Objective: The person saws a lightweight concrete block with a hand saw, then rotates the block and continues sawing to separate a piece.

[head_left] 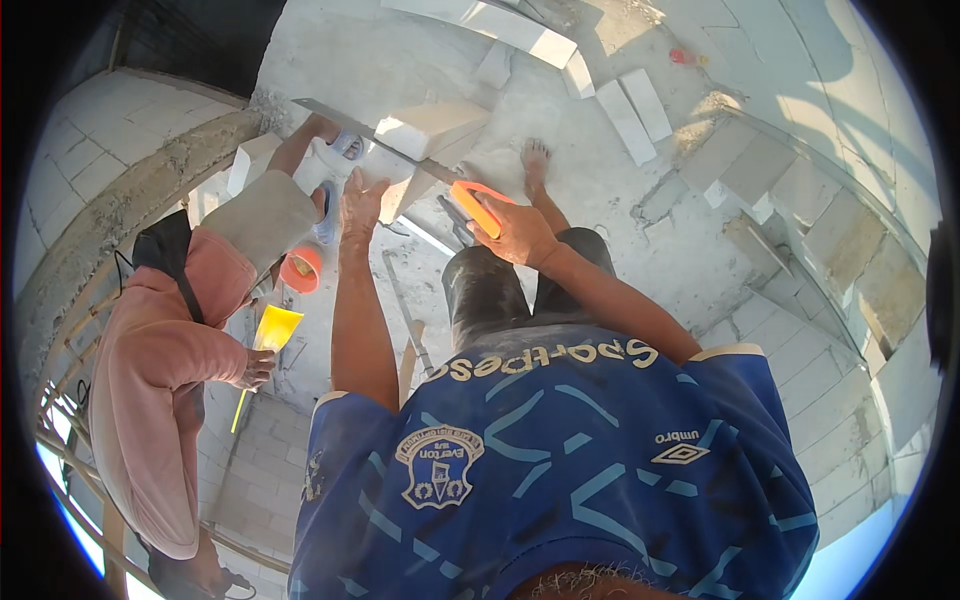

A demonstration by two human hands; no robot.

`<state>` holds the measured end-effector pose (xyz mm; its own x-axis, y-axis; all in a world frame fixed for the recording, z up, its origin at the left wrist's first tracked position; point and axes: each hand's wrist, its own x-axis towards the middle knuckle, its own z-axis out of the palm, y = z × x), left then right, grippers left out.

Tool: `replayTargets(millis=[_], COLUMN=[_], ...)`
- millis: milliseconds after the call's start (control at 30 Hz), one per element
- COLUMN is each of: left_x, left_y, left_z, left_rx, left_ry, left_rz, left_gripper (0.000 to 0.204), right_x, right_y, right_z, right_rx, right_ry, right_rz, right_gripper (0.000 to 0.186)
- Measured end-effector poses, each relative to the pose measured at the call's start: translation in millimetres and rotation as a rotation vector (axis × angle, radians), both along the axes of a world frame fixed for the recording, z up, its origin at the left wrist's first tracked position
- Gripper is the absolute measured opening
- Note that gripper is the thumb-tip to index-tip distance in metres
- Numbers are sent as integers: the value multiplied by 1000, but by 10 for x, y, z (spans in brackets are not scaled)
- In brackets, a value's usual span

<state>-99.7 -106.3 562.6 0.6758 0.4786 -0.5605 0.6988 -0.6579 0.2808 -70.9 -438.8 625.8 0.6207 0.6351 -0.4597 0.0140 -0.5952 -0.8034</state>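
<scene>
The right hand, forearm slanting inward, gripped the saw by its handle, blade across the pale block. The left hand, forearm extended, stood loosely spread at the block's near side.

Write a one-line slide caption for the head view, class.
Right hand gripping an orange-handled saw across a pale block, left hand beside it.

1. Top: blue jersey, short slvs. w/ off-white cuffs; lt.-blue & dk. slashes thru the body;
2. Chest: pale lettering across; outlined crest on L, sm. diamond logo on R;
3. Neck: rounded blue collar;
4. Legs: dk. legwear, R leg bare approx. below knee; R foot bare.
</scene>
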Motion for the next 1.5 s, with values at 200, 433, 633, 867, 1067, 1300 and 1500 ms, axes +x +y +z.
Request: replayTargets(millis=[200,433,633,867,1067,1300,1500], left_x=[150,255,438,602,557,610,785], left_y=[-319,-398,-60,367,328,405,710], left_z=[-502,-918,-1034,-1067,-1089,-1123,-1153], left_rx=[252,559,539,504,474,527,422], left_ry=[-218,-341,-274,-202,-123,-149,-77], left_rz=[177,195,183,164,162,146,193], left_gripper=[62,53,54,56,59,61,61], right_x=[174,302,393,422,378,368,479], right_y=[201,497,784,933,870,908,1211], right_z=[-136,-247,-357,-568,-774,-954,-902], right_rx=[-16,14,-37,76,23,186,120], right_ry=[-15,-55,-17,-32,-21,-183,10], right_rz=[-47,-74,-94,-126,-69,-51,-119], right_gripper=[56,58,44,43,47,49,48])
